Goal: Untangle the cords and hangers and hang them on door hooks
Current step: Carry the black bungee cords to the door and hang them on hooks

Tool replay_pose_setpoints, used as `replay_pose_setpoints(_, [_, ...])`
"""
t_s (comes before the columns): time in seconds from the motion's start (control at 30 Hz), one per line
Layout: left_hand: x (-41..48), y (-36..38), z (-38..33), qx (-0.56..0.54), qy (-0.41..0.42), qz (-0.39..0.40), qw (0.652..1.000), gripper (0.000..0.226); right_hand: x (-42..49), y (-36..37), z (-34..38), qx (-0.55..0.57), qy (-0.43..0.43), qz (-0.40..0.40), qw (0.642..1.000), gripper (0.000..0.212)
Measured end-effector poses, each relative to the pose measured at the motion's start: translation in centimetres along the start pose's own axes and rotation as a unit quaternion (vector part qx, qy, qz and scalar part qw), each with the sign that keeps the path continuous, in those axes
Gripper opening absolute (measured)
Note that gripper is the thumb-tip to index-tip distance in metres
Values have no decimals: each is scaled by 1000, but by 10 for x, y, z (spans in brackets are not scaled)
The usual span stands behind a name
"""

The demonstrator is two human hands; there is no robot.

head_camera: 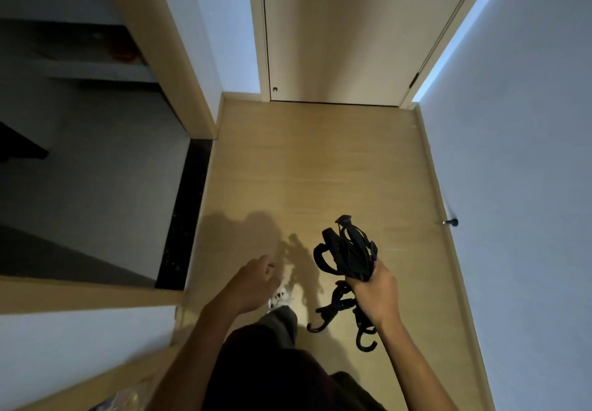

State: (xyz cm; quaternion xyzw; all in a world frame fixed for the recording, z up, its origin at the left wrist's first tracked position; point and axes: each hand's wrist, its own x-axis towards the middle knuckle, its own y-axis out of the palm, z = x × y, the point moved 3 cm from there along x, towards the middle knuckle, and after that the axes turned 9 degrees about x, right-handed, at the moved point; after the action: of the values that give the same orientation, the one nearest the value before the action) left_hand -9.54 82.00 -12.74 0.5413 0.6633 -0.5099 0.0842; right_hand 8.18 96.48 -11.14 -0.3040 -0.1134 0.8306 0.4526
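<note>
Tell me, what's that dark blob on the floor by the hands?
Head view: it is the shadow of the left hand and the black hanger bundle that the right hand grips, cast on the floor; the head view's left room is dim.

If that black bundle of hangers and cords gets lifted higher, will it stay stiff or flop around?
Likely both. The black tangled bundle of hangers and cords stands up above the right hand, suggesting rigid parts. Its black hooked ends dangle below the grip, so they would probably swing. One hand carries it all, so it seems light.
</note>
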Motion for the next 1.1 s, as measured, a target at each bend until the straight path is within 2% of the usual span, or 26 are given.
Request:
replay_pose_setpoints(0.27, [125,-111,-80,36,58,3,998,40,105,-21,54,0,16,-32,999,21])
replay_pose_setpoints(0.47, [200,-164,-146,53,80,-4,995,39,191,-38,77,9,42,-42,998,18])
replay_pose_setpoints(0.6, [244,-186,-180,45,65,-9,997,39,269,-56,103,20,31,-31,999,23])
replay_pose_setpoints(0.9, [313,-231,-219,1,-34,-38,999,34,434,-87,200,19,-23,31,999,25])
replay_pose_setpoints(1.0, [340,-251,-223,-7,-50,-43,998,32,473,-81,220,3,-39,39,998,19])
replay_pose_setpoints(1.1, [374,-281,-228,-21,-40,-49,998,24,508,-68,233,4,-20,45,999,11])
